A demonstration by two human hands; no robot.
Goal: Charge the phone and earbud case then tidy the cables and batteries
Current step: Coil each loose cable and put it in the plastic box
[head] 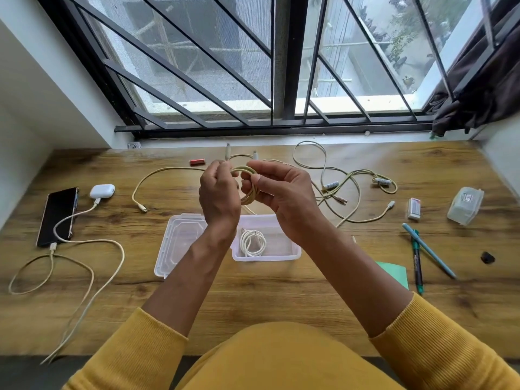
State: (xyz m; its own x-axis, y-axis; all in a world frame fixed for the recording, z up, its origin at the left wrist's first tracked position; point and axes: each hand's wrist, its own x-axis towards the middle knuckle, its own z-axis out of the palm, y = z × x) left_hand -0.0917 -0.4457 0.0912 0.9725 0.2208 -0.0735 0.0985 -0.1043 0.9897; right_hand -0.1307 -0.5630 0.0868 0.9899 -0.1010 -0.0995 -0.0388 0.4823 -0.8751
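Observation:
My left hand [218, 192] and my right hand [281, 192] hold a coiled yellow cable [249, 182] above the clear plastic box [289, 250], each gripping one side of the loop. A coiled white cable [252, 242] lies inside the box. At the left a black phone [57, 216] and a white earbud case [102, 191] each have a cable plugged in. Loose yellow cables [351, 190] tangle at the right, with batteries [330, 184] [381, 181] among them. A red battery [197, 161] lies near the window.
The box lid [180, 243] lies left of the box. At the right are a small clear case [465, 205], a white packet [414, 208], two pens [422, 254], a green paper [395, 273] and a small black object [487, 257]. A barred window [270, 66] backs the wooden table [281, 291].

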